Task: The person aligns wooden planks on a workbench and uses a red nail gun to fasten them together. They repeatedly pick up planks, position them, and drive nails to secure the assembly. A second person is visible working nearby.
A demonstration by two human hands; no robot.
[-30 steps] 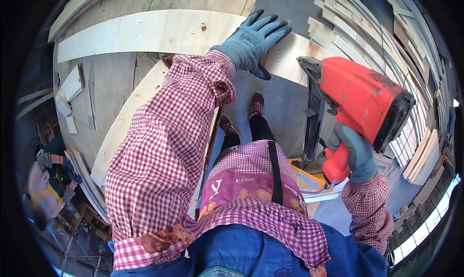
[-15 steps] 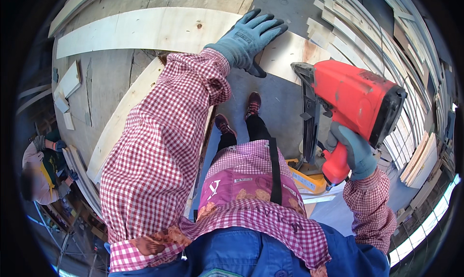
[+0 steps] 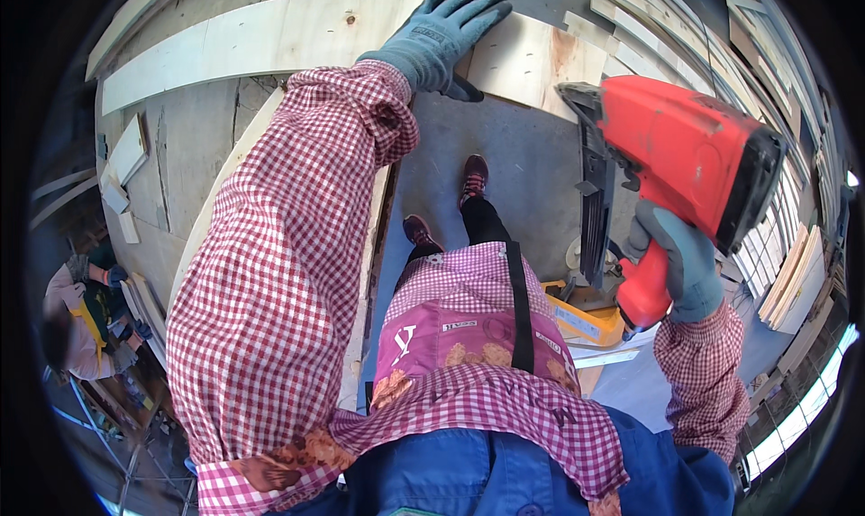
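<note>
My left hand [image 3: 431, 46], in a blue-grey glove with dark fingertips, lies flat with spread fingers over pale wooden boards. A long board [image 3: 261, 37] with a knot runs off to the left from under it. To its right is a shorter board piece [image 3: 532, 64] with small dark marks. My right hand [image 3: 692, 259], gloved alike, is wrapped around the handle of a red nail gun [image 3: 685, 142]. The gun's dark nose overlaps the right end of the shorter piece; whether they touch I cannot tell. Its long dark magazine points down toward me.
Stacked pale wood strips [image 3: 757, 111] fill the right side. Below the gun sits a yellow object [image 3: 586, 322] beside white pieces. Offcuts [image 3: 131, 151] lie on the worn wooden surface at left. A co-worker [image 3: 90, 318] is at the far left.
The nail gun has moved right along the shorter board piece, toward its end. My left hand stays flat on the wood. The whole view has shifted slightly.
</note>
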